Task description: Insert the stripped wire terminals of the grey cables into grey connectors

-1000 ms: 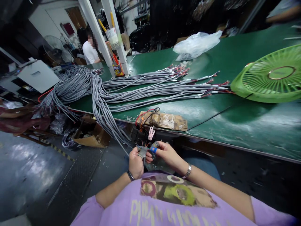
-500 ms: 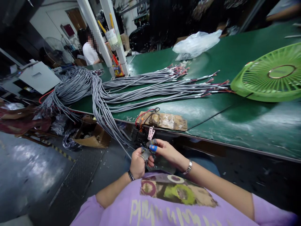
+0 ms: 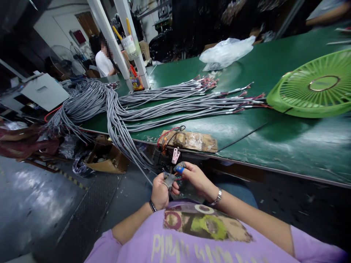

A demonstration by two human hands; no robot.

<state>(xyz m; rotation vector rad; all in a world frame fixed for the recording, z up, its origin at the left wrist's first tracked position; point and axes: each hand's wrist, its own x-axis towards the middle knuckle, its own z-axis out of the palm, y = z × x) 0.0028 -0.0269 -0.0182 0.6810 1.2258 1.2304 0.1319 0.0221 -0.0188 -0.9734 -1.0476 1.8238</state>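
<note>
My left hand (image 3: pixel 159 191) is closed in a fist around the end of a grey cable (image 3: pixel 143 169), below the edge of the green table (image 3: pixel 274 146). Thin coloured wires fan out of that cable end between my hands. My right hand (image 3: pixel 196 178) pinches those wire ends, its fingertips wrapped in grey and blue tape. The cable runs up to a large bundle of grey cables (image 3: pixel 164 104) that lies across the table and hangs off its left edge.
A green fan (image 3: pixel 315 89) lies flat at the right. A taped brown fixture (image 3: pixel 190 140) with a pink clip sits at the table's near edge. A clear plastic bag (image 3: pixel 226 51) lies farther back. A cardboard box (image 3: pixel 105 159) stands on the floor. Another person sits at the far left.
My hands have stayed together at the cable end. My right hand has lifted slightly and its fingers have shifted along the wires. The view has drifted a little.
</note>
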